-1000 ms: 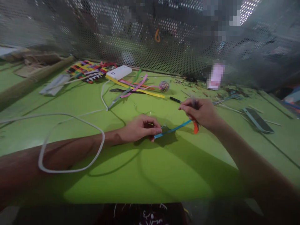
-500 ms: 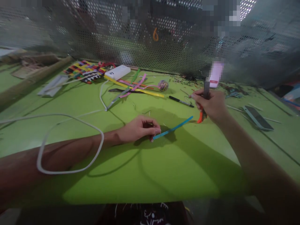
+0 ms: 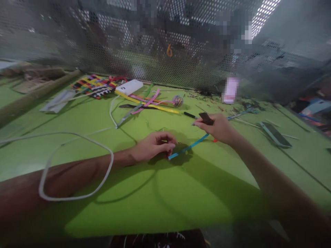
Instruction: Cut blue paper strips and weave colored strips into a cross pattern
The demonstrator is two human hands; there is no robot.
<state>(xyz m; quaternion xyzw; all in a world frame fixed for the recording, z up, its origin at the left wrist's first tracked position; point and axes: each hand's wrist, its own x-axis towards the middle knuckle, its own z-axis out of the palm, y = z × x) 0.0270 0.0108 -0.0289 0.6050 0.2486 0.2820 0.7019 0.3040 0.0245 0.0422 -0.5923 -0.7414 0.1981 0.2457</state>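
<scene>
My left hand [image 3: 157,146] rests low over the green table, its fingers closed on the near end of a narrow blue strip [image 3: 190,147]. The strip slants up and right, and its far end passes under my right hand [image 3: 216,127]. That hand is closed round a tool with a dark flat end [image 3: 206,118] sticking out above the fingers. A bit of its orange end [image 3: 215,140] shows below; the palm hides the rest, so its kind is unclear. Just behind the right fingertips lies a black pen [image 3: 190,114].
A white cable [image 3: 77,199] loops over my left forearm and leads to a white power bank [image 3: 129,87]. Coloured strips [image 3: 155,107], a small ball [image 3: 178,100] and a woven piece [image 3: 94,83] lie behind. A phone [image 3: 276,135] lies right; perforated metal [image 3: 155,62] backs the table.
My right hand has moved left and slightly down with the tool, which has tipped over to the left. The left hand keeps its place on the blue strip. The view has tilted slightly.
</scene>
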